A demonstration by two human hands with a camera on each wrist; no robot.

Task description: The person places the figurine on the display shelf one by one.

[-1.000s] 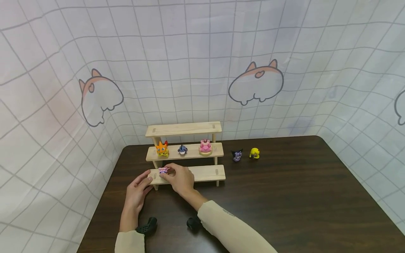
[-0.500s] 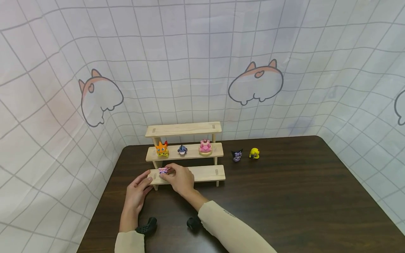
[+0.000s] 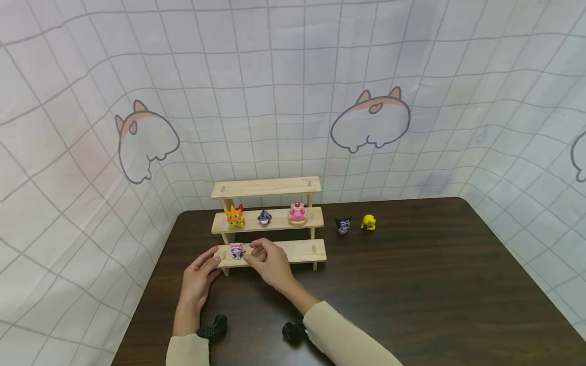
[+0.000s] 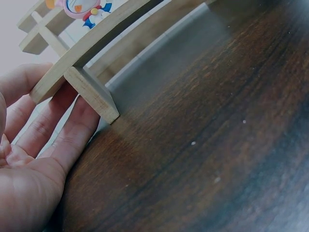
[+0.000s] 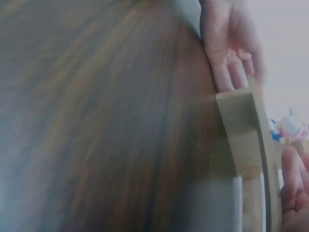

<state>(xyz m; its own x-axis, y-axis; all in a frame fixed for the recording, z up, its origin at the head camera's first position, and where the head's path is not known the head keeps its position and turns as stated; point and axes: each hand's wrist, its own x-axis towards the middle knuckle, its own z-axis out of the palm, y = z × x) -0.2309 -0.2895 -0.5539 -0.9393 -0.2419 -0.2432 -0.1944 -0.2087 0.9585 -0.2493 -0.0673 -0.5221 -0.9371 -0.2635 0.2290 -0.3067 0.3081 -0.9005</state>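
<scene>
A small pink figurine [image 3: 236,250] stands at the left of the bottom tier of a three-tier wooden shelf [image 3: 293,250]. My right hand [image 3: 269,259] hovers just right of it, fingers relaxed and off it. My left hand [image 3: 201,268] lies flat on the table with straight fingers against the shelf's left end. In the left wrist view the left hand's fingers [image 4: 53,130] touch the shelf leg [image 4: 92,95], with the figurine [image 4: 79,7] above. The right wrist view is blurred: shelf end [image 5: 244,130], figurine [image 5: 291,127], the left hand [image 5: 231,46] beyond.
The middle tier holds an orange figure [image 3: 234,215], a blue one [image 3: 263,217] and a pink one [image 3: 297,212]; the top tier is bare. A dark purple figure [image 3: 343,224] and a yellow one [image 3: 368,221] stand on the brown table [image 3: 412,284] right of the shelf. Cloth walls surround the table.
My right hand has let go of the pink figurine and drawn back to the right; the figurine now stands alone on the bottom tier. The left hand has not moved.
</scene>
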